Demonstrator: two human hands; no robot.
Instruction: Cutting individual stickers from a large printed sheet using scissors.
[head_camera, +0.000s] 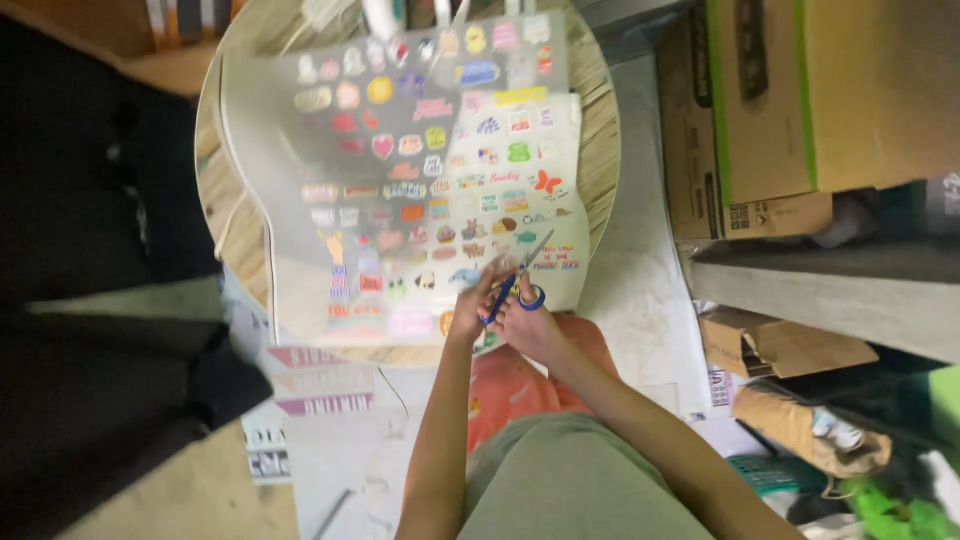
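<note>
Head camera looking straight down at a round wooden bench (600, 150) with a big sticker sheet (420, 170) spread over it, covered in small colourful stickers. Right hand (530, 325) is closed around blue-handled scissors (518, 282), fingers through the loops, blades pointing up into the sheet's lower edge. Left hand (470, 310) sits just beside it, fingers pinched on that same edge of the sheet, I think, though it's a bit blurry there. Cardboard boxes (780, 110) are stacked off to one side, an orange bag (510, 385) lies on the floor under the forearms, and some printed papers (315, 385) lie near the bench's base.
</note>
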